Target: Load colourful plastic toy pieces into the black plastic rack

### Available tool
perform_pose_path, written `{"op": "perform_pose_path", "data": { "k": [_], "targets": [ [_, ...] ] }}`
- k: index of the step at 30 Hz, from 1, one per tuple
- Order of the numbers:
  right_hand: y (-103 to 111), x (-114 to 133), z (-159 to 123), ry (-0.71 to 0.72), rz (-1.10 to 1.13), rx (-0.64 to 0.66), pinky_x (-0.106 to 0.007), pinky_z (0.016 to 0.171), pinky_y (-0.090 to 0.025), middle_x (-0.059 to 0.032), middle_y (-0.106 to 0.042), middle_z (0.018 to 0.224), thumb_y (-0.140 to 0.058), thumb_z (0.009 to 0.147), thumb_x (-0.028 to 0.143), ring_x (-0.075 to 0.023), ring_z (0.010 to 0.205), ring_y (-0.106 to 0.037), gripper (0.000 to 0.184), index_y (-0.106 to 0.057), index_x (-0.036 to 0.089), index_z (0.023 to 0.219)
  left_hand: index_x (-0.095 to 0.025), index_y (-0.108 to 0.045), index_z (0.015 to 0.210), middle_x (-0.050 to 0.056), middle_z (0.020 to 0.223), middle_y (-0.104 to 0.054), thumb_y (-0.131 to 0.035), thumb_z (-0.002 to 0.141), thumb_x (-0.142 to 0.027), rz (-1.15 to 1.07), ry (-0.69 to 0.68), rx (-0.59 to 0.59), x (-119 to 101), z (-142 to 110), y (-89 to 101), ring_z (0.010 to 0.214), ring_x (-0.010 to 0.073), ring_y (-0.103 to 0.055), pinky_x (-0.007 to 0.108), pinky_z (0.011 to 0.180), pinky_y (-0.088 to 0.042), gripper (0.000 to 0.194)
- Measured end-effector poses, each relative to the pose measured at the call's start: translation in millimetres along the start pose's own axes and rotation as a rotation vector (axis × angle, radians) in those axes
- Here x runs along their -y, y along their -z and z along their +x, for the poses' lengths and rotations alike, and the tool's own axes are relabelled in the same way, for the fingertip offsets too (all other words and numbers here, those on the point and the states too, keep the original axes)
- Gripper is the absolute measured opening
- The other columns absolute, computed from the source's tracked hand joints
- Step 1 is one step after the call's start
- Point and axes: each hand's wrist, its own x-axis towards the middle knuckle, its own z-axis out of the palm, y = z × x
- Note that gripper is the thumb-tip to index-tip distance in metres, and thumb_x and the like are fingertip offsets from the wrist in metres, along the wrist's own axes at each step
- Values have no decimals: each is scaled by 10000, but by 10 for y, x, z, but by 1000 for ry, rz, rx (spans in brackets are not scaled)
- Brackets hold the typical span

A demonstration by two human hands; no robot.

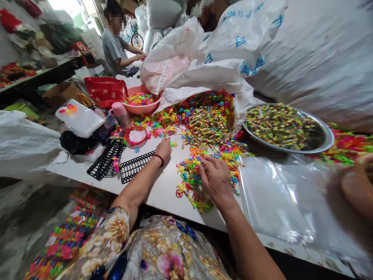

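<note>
My left hand, a beaded bracelet at its wrist, is closed low over the white table. A small yellow-green plastic piece shows right at its fingertips; whether the fingers grip it is unclear. Over a heap of small colourful plastic pieces rests my right hand, thumb and fingers apart, fingertips touching the heap. Just beyond lies a pile of small clear-wrapped pieces, spilling from a white woven sack. Black plastic grid racks lie to the left of my left hand.
A red basket with white contents stands by a pink-lidded flask. Behind is a pink basin of plastic pieces. At right are a metal basin of wrapped pieces and clear plastic bags. Another person sits further back.
</note>
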Motion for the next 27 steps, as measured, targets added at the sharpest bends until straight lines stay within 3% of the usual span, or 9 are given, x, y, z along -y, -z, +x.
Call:
{"op": "perform_pose_path", "data": {
  "k": [3, 6, 10, 13, 16, 18, 21, 25, 27],
  "targets": [
    [-167, 125, 393, 83, -124, 282, -421, 896, -455, -135, -707, 1019, -436, 989, 275, -283, 980, -605, 260, -684, 197, 1007, -175, -630, 994, 128, 1124, -600, -626, 757, -35, 34, 51, 66, 43, 101, -6, 1091, 257, -576, 351, 983, -392, 275],
    [-415, 207, 826, 46, -259, 555, -361, 852, -459, -176, -714, 1033, -415, 1002, 249, -271, 981, -646, 272, -660, 153, 1074, -165, -613, 939, 140, 1113, -583, -650, 723, -16, 29, 88, 59, 63, 73, 12, 1084, 275, -586, 378, 973, -399, 266],
    [-741, 180, 1228, 41, -276, 681, -329, 846, -489, -178, -717, 1039, -511, 982, 228, -244, 990, -675, 221, -661, 114, 1099, -182, -577, 797, 108, 1061, -586, -690, 718, -67, -61, 89, 29, 94, -96, 80, 1080, 263, -585, 377, 952, -430, 180],
    [-914, 150, 1337, 36, -261, 764, -383, 908, -523, -121, -680, 1134, -586, 968, 311, -213, 1025, -655, 250, -651, 131, 1128, -185, -575, 793, 77, 953, -623, -721, 722, -152, -197, 89, 76, 147, -323, 154, 932, 230, -635, 372, 842, -496, 166],
    [-1000, 168, 1401, 9, -226, 793, -431, 917, -541, -100, -628, 1224, -621, 947, 382, -212, 1055, -636, 340, -618, 151, 1196, -188, -606, 946, 54, 887, -668, -771, 700, -262, -378, 105, 216, 216, -580, 252, 763, 191, -658, 344, 712, -529, 305],
    [-996, 203, 1455, -8, -188, 777, -402, 923, -525, -133, -658, 1179, -635, 936, 320, -231, 1059, -640, 287, -654, 118, 1140, -187, -623, 965, 51, 884, -680, -793, 697, -351, -641, 152, 268, 253, -723, 316, 726, 160, -651, 306, 683, -522, 357],
    [-897, 284, 1471, -13, -98, 696, -322, 912, -484, -176, -708, 1087, -585, 922, 192, -250, 1058, -646, 209, -707, 87, 1055, -164, -610, 790, 11, 749, -639, -835, 652, -417, -1037, 244, 139, 278, -872, 375, 624, 101, -592, 241, 619, -476, 366],
    [-684, 423, 1126, 25, 69, 577, -278, 892, -482, -109, -698, 1164, -483, 952, 205, -188, 1027, -646, 348, -623, 157, 1267, -176, -576, 840, -36, 761, -640, -910, 516, -273, -1132, 264, -52, 281, -1000, 392, 643, 77, -589, 215, 642, -464, 475],
    [-592, 489, 805, 24, 249, 465, -297, 876, -496, -94, -701, 1094, -476, 964, 275, -189, 981, -649, 317, -649, 184, 1213, -175, -588, 879, -18, 822, -669, -912, 509, -252, -1181, 283, -68, 275, -1061, 386, 715, 88, -620, 224, 710, -479, 498]
  ]
}}
